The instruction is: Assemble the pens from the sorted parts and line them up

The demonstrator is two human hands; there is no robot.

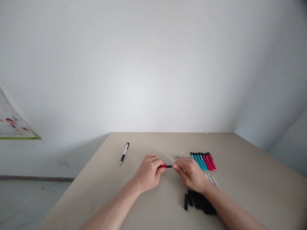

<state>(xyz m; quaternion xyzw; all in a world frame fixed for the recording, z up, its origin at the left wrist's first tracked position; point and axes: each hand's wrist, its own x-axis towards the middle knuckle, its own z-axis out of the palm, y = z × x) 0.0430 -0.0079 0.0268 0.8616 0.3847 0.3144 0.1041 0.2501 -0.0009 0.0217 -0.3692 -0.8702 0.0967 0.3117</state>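
A hand could pass over the table [240, 159] between the black-and-white pen [124, 153] and the left hand [149, 171] — or beyond the teal pens [200, 161] and red pens [209, 161]. Black pieces [197, 200] and white sticks [211, 179] crowd the way around the right hand [191, 174].

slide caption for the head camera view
Left hand holding a red piece, right hand a black piece, near a row of teal and red pens.

Left hand [149, 172] and right hand [192, 172]: pinch grip, fingers curled, thumbs pointing inward, hands near but apart. Forearms [120, 201]: bare, angled inward.
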